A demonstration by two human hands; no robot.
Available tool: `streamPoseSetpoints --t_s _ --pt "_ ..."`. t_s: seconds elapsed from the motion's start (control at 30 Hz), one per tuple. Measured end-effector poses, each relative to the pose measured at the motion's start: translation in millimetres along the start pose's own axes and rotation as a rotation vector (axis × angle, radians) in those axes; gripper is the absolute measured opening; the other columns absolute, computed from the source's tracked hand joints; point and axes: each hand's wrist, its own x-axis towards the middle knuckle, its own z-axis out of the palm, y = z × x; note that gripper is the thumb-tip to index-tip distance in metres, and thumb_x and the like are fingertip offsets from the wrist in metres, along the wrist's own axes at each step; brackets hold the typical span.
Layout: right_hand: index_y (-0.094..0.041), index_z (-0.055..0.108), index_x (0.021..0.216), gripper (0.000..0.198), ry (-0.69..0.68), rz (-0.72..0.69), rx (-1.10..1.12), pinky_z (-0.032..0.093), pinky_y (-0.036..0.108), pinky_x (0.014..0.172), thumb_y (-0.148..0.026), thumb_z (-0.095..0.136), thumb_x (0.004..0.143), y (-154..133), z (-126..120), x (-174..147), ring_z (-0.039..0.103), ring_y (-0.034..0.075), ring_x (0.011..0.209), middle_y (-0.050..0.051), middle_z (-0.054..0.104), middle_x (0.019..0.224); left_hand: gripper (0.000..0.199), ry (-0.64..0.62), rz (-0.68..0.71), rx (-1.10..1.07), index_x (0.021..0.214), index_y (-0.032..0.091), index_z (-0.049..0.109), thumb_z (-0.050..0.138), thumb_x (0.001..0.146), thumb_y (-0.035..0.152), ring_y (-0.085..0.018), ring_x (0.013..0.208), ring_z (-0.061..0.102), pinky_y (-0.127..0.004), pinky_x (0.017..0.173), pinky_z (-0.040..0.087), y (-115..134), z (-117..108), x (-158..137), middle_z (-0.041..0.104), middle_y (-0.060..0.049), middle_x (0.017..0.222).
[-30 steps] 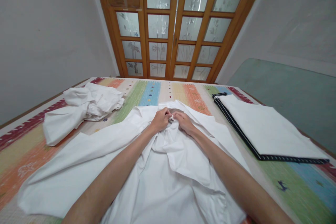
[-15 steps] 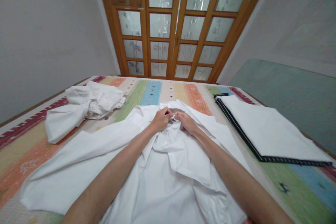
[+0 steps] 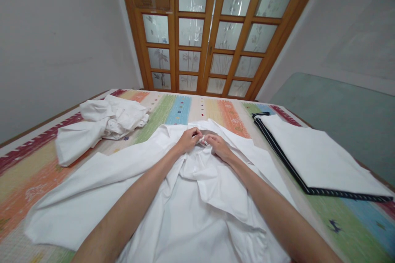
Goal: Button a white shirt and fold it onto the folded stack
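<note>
A white shirt [image 3: 197,205] lies spread out in front of me, a sleeve reaching to the left and its collar end pointing away. Near the collar, my left hand [image 3: 189,139] pinches the fabric between thumb and fingers. Just beside it, my right hand [image 3: 217,146] is closed on the same part of the shirt, fingertips almost meeting the left ones. A small bunched bit of white cloth shows between them. Whether a button sits in the fingers is too small to make out.
A crumpled white garment [image 3: 114,117] lies at the back left. Folded white cloth with a black striped edge [image 3: 321,154] lies at the right. Beneath everything is a colourful striped cover [image 3: 163,111]. Beyond stand wooden glass-paned doors [image 3: 212,49]; a pale green panel [image 3: 339,102] leans at right.
My fingers have shifted slightly at the collar, both hands still pinching the shirt. The whole view has tilted a little; the other cloths lie as before.
</note>
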Motion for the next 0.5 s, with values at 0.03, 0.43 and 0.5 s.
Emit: streamPoseSetpoints --t_s 0.03,0.43,0.5 --pt "-0.018 0.059 0.068 0.024 0.014 -0.007 -0.003 0.038 0.027 0.071 -0.04 0.051 0.074 -1.2 0.6 -0.3 0.051 0.015 0.068 -0.001 0.059 0.068 0.009 0.015 -0.015 -0.013 0.07 0.016 0.054 0.054 0.076 0.023 -0.012 0.064 0.052 -0.023 0.065 0.04 -1.3 0.4 0.3 0.056 0.002 0.065" --pt "-0.02 0.051 0.063 0.016 0.516 -0.165 -0.521 0.039 0.028 0.067 -0.032 0.048 0.074 -7.8 -8.9 -11.5 0.052 0.016 0.063 0.0 0.057 0.063 0.014 0.614 -0.175 0.075 0.074 0.019 0.049 0.047 0.084 0.028 -0.013 0.066 0.053 -0.024 0.066 0.041 0.6 -43.5 -5.0 0.055 0.001 0.066" --pt "-0.019 0.056 0.069 0.013 0.528 -0.175 -0.724 0.04 0.03 0.069 -0.028 0.048 0.074 -10.5 -16.7 -14.8 0.054 0.019 0.067 0.004 0.061 0.068 0.015 0.681 -0.194 0.148 0.075 0.019 0.049 0.046 0.084 0.03 -0.015 0.067 0.055 -0.025 0.066 0.042 2.5 -65.0 -11.1 0.056 0.0 0.068"
